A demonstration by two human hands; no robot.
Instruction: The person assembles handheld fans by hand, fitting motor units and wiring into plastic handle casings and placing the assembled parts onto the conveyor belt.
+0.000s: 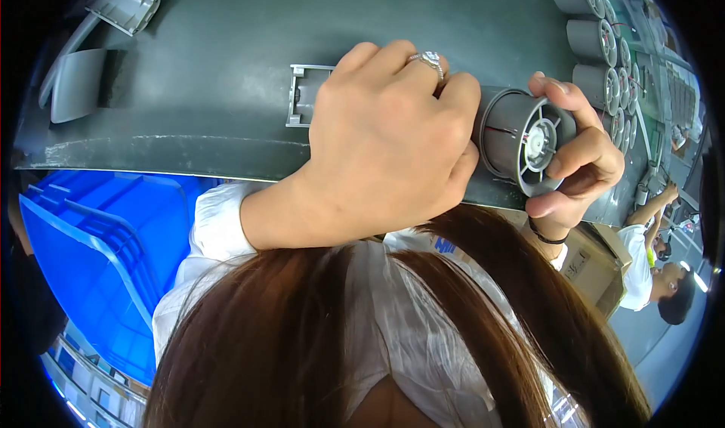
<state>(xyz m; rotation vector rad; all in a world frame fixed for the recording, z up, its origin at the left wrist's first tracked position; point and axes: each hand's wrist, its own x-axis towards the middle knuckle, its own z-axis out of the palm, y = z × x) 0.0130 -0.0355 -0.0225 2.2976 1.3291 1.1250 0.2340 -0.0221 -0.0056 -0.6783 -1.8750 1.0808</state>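
Note:
My left hand (396,129), with a ring on one finger, is closed over a grey plastic housing. The open, frame-like end (302,95) of that housing sticks out to the left of my knuckles; its middle is hidden under the hand. At the right, my right hand (585,145) curls its fingers and thumb round the rim of a grey cylindrical fan unit (506,137). Its spoked round end and pale hub face right. The cylinder lies on its side, in line with the housing; my left hand hides where the two meet.
Several similar grey fan cylinders (593,43) stand in rows at the far right of the dark green table (226,50). Grey curved plastic shells (79,84) lie at the far left. Below the table edge are a blue crate (113,254) and a cardboard box (593,265). Another person (642,262) is at the right.

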